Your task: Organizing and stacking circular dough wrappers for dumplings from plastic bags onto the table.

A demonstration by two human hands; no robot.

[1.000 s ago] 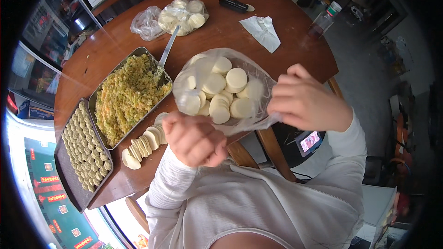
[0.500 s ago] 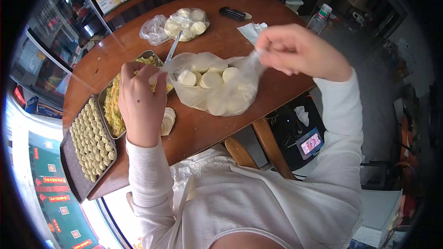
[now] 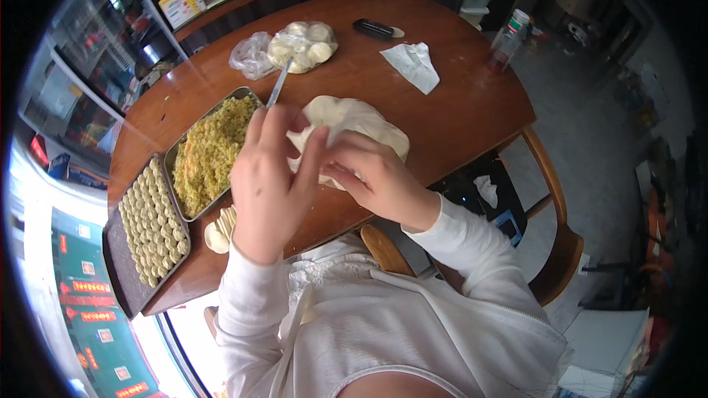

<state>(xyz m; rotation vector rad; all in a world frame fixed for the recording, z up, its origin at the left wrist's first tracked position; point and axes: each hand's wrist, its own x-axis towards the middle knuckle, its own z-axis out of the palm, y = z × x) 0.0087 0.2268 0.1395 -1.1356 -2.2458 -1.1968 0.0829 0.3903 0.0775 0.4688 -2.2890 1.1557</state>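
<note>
A clear plastic bag (image 3: pixel 361 119) of round pale dumpling wrappers lies on the table before me, its loose mouth gathered toward my hands. My left hand (image 3: pixel 271 173) pinches the bag's near left edge between thumb and fingers. Close beside it, my right hand (image 3: pixel 380 177) is curled with fingertips on the same gathered plastic. Both hands partly hide the bag. A small fanned stack of loose wrappers (image 3: pixel 218 236) lies by my left wrist. Further left are a metal tray (image 3: pixel 170 180) heaped with yellow-green filling (image 3: pixel 210 144) and a dark tray (image 3: pixel 127 269) with rows of small dumplings (image 3: pixel 153 225).
A flat metal spatula-like tool (image 3: pixel 278 85) leans out over the filling tray's far corner. At the back sit another bag of round dough pieces (image 3: pixel 302 48), a black case (image 3: pixel 373 28) and a white tissue (image 3: pixel 413 66). A bottle (image 3: pixel 510 37) stands at the right edge.
My right hand has come down and left from its raised place, bringing the stretched bag mouth to my left hand. The bag is now folded over the wrappers.
</note>
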